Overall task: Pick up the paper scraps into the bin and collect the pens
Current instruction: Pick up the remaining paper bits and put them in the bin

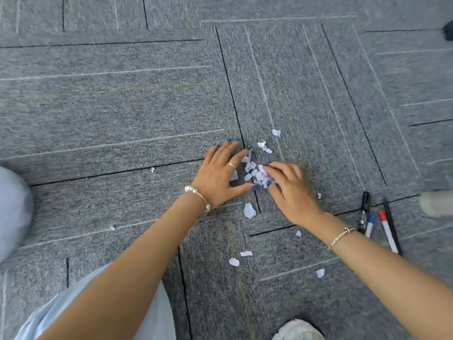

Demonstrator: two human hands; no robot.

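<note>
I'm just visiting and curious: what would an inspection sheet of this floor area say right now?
Surface: grey carpet tiles with dark and pale lines.
Job's things: pile of paper scraps between the hands; stray scraps around, one large stray scrap nearer the person; pens lying together at right, untouched. No bin in view.
Clutter: nothing seen.
Grippers: left hand flat and spread beside the pile; right hand with its fingers on the pile, blurred.
Cables: nothing seen.
Surroundings: pale trouser leg, white shoe.
</note>
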